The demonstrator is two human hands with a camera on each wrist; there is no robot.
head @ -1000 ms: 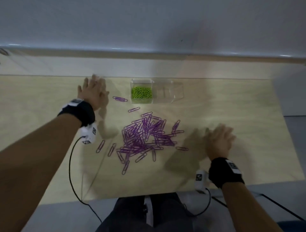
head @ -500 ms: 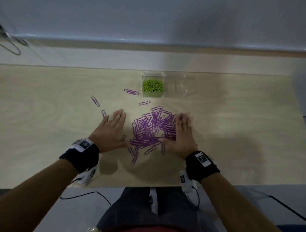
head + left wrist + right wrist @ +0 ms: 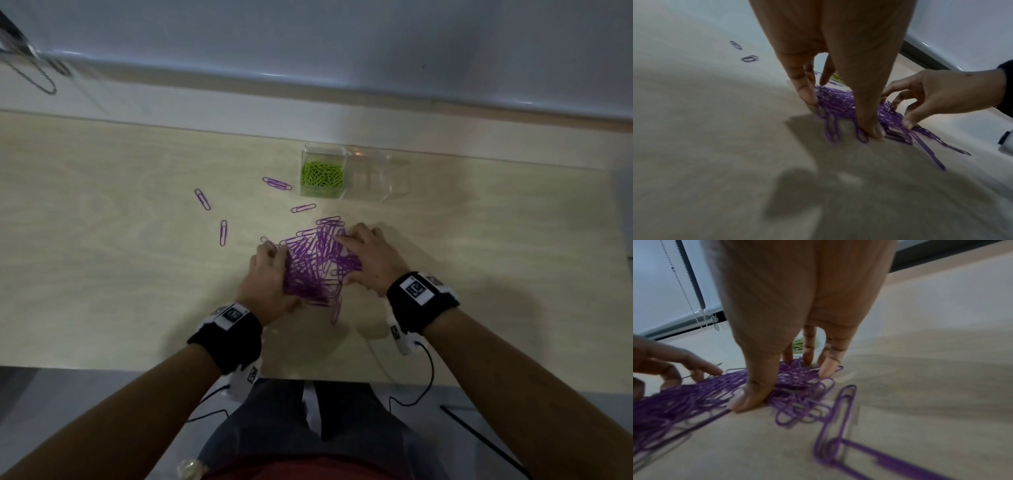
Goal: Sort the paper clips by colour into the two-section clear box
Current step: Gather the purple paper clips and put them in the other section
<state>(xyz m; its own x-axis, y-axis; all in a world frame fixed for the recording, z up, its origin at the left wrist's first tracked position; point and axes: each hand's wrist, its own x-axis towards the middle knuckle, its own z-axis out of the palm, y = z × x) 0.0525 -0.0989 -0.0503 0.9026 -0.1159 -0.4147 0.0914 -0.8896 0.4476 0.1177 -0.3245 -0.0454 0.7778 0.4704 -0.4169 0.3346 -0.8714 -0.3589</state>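
Both straight-fingered, left hand (image 3: 265,287) and right hand (image 3: 370,263) press the purple clip pile (image 3: 315,267); table (image 3: 102,274) spreads leftward.

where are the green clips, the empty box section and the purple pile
green clips (image 3: 322,175): head view, middle of the heap
empty box section (image 3: 376,178): head view, its bare floor
purple pile (image 3: 315,267): head view, centre of the tangle

I count one clear box (image 3: 394,178) with two sections. One heap of green clips (image 3: 322,174), too dense to number. One purple pile (image 3: 315,267), same problem. Loose purple clips on the desk (image 3: 137,274), clear of the pile, I make it five: far-left single (image 3: 202,198), lower single (image 3: 223,233), single near the box (image 3: 303,208), overlapping pair (image 3: 276,183). Two grips: left grip (image 3: 270,277), right grip (image 3: 370,260).
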